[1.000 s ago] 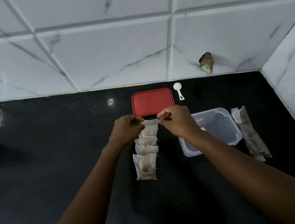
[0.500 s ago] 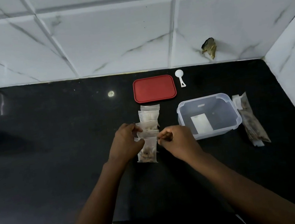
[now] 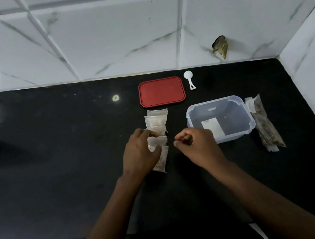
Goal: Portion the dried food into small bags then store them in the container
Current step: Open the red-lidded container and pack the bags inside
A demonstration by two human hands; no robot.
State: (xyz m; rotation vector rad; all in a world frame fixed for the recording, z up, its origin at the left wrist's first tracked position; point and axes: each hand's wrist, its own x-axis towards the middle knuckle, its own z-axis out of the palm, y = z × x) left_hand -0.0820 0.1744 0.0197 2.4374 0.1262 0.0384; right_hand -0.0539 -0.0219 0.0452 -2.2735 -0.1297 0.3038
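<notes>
head view: the left hand [image 3: 139,152] curls its thumb and fingers round one of the small bags [image 3: 157,121], which lie in a row on the black counter [image 3: 57,163]. at its 3 o'clock the right hand [image 3: 196,144] is curled closed and holds nothing. the clear container [image 3: 251,124] stands uncovered at 2 o'clock of the right hand. the red lid [image 3: 162,92] is at 12 o'clock of the row, and the big food bag [image 3: 266,128] at 3 o'clock of the container.

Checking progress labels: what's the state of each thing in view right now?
container: open, no bags inside.
red lid: off, flat on the counter.
small bags: filled, in an overlapping row on the counter.
large bag: lying right of the container, food inside.
scoop: lying beside the red lid.
left hand: grips one of the small bags.
right hand: fingers curled, nothing visible in them.
</notes>
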